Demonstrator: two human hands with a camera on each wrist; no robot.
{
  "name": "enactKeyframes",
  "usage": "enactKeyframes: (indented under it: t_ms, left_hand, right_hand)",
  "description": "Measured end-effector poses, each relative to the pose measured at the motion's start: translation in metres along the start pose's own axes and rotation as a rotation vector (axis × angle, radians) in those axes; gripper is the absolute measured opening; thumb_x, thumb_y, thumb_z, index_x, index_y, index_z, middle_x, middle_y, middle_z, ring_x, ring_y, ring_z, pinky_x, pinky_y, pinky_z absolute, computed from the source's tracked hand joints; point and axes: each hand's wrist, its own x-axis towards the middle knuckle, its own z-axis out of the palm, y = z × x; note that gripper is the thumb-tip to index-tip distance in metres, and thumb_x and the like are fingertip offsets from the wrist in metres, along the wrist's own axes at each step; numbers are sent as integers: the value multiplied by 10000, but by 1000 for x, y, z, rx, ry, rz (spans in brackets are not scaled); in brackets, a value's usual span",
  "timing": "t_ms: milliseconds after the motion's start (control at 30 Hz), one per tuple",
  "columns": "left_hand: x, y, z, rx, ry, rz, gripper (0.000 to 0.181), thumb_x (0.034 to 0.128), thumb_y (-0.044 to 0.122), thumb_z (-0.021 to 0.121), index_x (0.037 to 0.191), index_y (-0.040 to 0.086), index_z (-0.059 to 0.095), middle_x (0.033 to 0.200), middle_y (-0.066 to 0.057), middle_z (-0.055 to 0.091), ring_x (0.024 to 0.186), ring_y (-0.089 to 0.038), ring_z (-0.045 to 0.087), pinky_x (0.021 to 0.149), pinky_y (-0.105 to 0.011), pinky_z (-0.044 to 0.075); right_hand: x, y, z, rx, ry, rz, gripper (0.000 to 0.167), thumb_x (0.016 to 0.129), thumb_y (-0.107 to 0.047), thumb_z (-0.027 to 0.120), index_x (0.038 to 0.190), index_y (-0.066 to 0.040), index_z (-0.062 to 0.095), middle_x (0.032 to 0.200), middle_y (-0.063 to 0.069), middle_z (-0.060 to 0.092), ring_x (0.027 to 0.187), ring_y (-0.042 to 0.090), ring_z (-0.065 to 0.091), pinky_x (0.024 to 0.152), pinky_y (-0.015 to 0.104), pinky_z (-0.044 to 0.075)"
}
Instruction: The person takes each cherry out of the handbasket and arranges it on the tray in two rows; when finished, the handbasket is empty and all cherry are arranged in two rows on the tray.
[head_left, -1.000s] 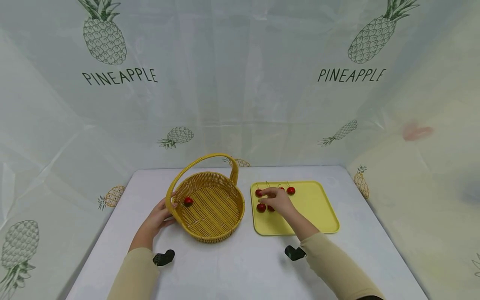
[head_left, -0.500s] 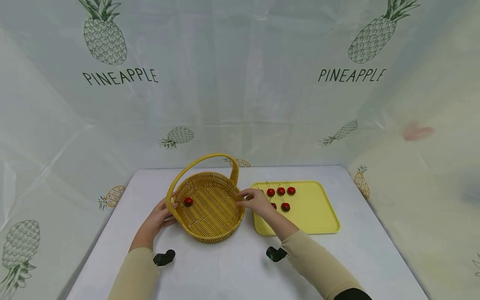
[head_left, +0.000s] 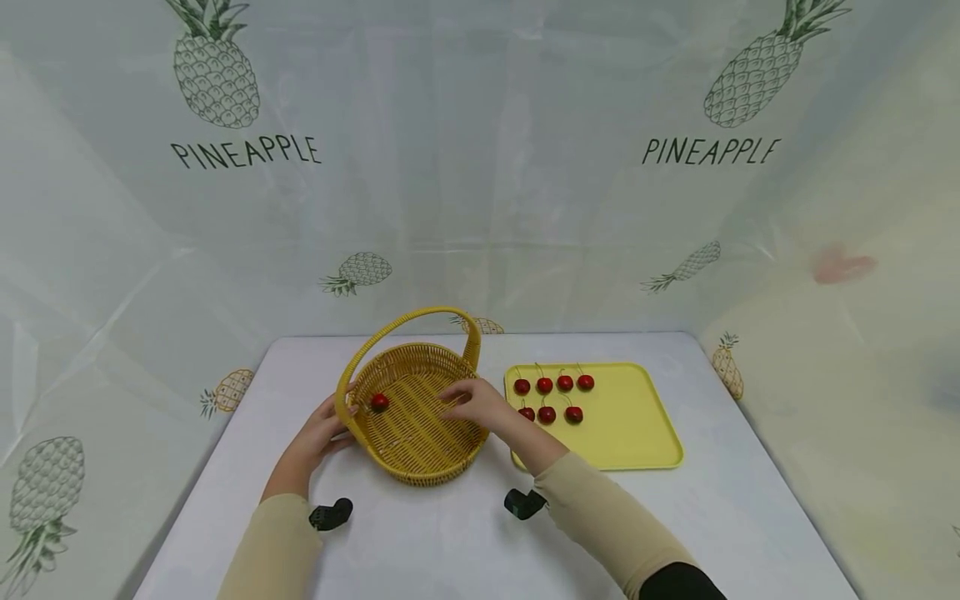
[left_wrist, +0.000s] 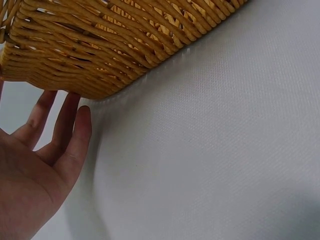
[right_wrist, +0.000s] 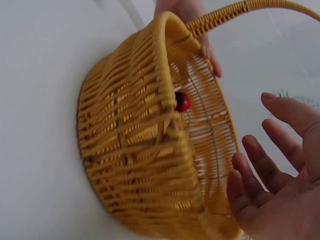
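A yellow-brown wicker basket with an arched handle stands on the table, one red cherry lying inside near its left wall. My left hand holds the basket's left rim; the left wrist view shows fingers against the outer wicker, and in the right wrist view a digit reaches inside the rim. Over the basket's right side hovers my right hand, its fingers loosely bent, with nothing visible between them in the right wrist view. Right of the basket, several stemmed cherries lie in two rows on a yellow tray.
A white tabletop carries both basket and tray. The basket's handle arches above its far side. Behind the table hangs a pale curtain printed with pineapples.
My right hand has moved left from the tray's cherries, past the basket's right rim, to above its interior. The left hand stays at the left rim; the basket and its cherry keep their places.
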Motion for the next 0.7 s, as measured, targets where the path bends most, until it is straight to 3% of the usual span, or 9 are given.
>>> enactKeyframes:
  t_ms: [233, 467, 700]
  left_hand:
    - [-3, 2, 0, -5, -15, 9, 649, 985, 271, 594, 1546, 205, 276, 1489, -219, 365, 1175, -331, 557, 910, -478, 503]
    - [-4, 0, -1, 3, -17, 21, 639, 992, 267, 583, 1548, 205, 274, 1484, -228, 363, 1154, -327, 571, 905, -477, 507]
    - [-2, -1, -1, -17, -13, 27, 616, 997, 250, 573, 1541, 190, 291, 1470, -221, 384, 1118, -307, 589, 892, -466, 513]
  right_hand:
    - [14, -6, 13, -29, -62, -9, 336, 827, -170, 793, 1136, -69, 711, 1101, 73, 677, 942, 139, 597, 782, 302, 519]
    - [26, -17, 25, -53, -64, 25, 298, 820, -186, 802, 1105, -145, 727, 1085, 31, 676, 978, 133, 592, 844, 329, 505]
    - [42, -23, 34, -44, -104, 29, 357, 835, -125, 780, 1173, -52, 690, 1128, 76, 653, 1007, 158, 583, 873, 353, 495]
